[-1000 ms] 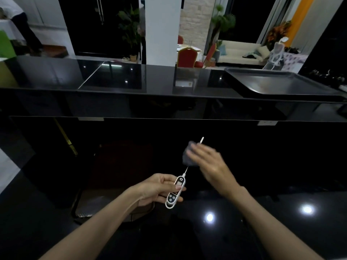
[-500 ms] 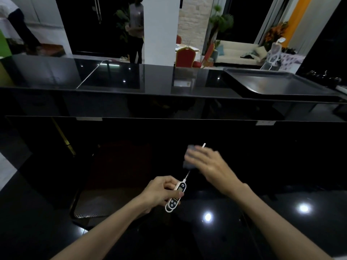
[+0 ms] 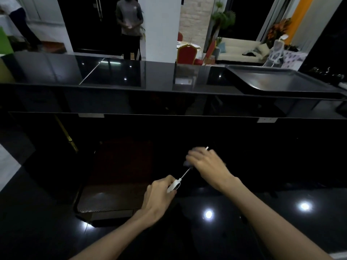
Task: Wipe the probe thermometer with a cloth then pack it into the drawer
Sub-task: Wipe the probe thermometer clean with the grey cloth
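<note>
The left hand point(image 3: 159, 196) has its grip clamped on the white body of the probe thermometer point(image 3: 173, 186) above the black tabletop point(image 3: 244, 231) — probe pointing up and away. The right hand point(image 3: 208, 165) is closed on the cloth point(image 3: 186, 163) around the probe — tip poking out beyond the fingers.

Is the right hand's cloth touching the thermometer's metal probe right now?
Touching. In the head view the probe runs up into the cloth gripped by the right hand, its tip emerging beyond; the left hand holds the thermometer's body.

Both forearms are bare, with no sleeves, down to left hand point(image 3: 159, 196) and right hand point(image 3: 208, 164).
</note>
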### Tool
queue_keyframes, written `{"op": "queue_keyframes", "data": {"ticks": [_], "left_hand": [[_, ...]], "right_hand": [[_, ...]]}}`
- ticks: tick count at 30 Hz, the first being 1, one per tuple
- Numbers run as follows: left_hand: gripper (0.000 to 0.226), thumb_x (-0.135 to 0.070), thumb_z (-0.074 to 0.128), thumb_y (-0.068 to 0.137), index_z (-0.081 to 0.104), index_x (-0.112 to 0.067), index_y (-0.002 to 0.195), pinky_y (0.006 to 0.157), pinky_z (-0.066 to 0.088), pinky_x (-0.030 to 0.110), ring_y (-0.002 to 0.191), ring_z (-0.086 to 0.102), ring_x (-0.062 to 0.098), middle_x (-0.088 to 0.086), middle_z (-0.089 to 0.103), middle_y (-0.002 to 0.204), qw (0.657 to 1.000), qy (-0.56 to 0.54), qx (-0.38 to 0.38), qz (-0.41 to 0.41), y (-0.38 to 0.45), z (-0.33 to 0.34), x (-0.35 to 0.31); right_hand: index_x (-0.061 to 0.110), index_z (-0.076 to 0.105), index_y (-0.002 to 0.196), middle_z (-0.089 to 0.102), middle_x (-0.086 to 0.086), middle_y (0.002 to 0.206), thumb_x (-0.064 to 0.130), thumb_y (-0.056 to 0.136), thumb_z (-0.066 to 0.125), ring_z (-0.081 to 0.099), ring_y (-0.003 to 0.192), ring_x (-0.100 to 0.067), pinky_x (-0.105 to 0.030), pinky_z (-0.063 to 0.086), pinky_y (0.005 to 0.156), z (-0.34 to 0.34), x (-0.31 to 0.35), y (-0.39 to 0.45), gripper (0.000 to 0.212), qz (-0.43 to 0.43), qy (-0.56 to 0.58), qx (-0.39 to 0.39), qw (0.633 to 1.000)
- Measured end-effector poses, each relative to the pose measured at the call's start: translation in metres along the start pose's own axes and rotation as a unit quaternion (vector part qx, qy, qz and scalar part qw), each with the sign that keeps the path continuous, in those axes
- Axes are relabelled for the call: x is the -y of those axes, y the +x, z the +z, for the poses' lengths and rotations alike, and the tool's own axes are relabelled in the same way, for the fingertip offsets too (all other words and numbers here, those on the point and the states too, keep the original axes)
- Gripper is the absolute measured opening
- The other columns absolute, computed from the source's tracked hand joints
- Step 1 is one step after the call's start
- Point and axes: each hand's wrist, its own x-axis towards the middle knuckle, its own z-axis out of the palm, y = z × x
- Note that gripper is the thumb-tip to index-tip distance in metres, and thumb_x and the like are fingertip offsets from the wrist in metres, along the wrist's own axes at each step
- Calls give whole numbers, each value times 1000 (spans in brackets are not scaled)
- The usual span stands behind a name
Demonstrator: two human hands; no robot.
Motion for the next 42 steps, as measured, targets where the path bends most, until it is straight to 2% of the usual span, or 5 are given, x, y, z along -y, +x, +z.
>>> {"op": "queue_keyframes", "data": {"ticks": [9,16,30,36,42], "left_hand": [[17,-26,74,82,70,-30,98,76,54,22,78,68,1,-13,73,87,985,-166,23,-32,7,1,-3],[35,-23,66,86,64,-11,119,76,60,32,100,72,21,1,73,114,799,-512,276,-151,7,-17,-1],[37,-29,66,85,66,-23,122,79,57,31,97,71,15,-3,70,122,774,-543,289,-150,9,-16,10],[42,-29,69,83,65,-24,125,79,59,32,102,70,18,-5,69,125,764,-547,314,-137,10,-15,6],[39,-25,66,85,64,-19,123,74,59,31,100,72,21,-2,73,116,786,-544,249,-157,15,-14,3]], "right_hand": [[6,54,131,55,-7,138,5,81,64,43,134,-29,-37,52,83,15,19,-8,52,-6,59,-73,996],[2,50,135,44,-15,145,-10,87,41,37,138,-26,-40,32,114,6,8,-14,50,-44,269,-186,944],[6,57,130,51,-9,141,-10,87,56,37,138,-30,-43,39,109,25,14,-28,46,-132,237,-169,947],[11,53,135,54,2,135,-13,84,48,50,127,-15,-12,33,107,-7,-1,18,57,253,427,-345,797],[20,56,131,65,9,118,-8,85,48,60,112,-5,-11,45,92,-1,27,25,55,277,563,-236,742]]}}
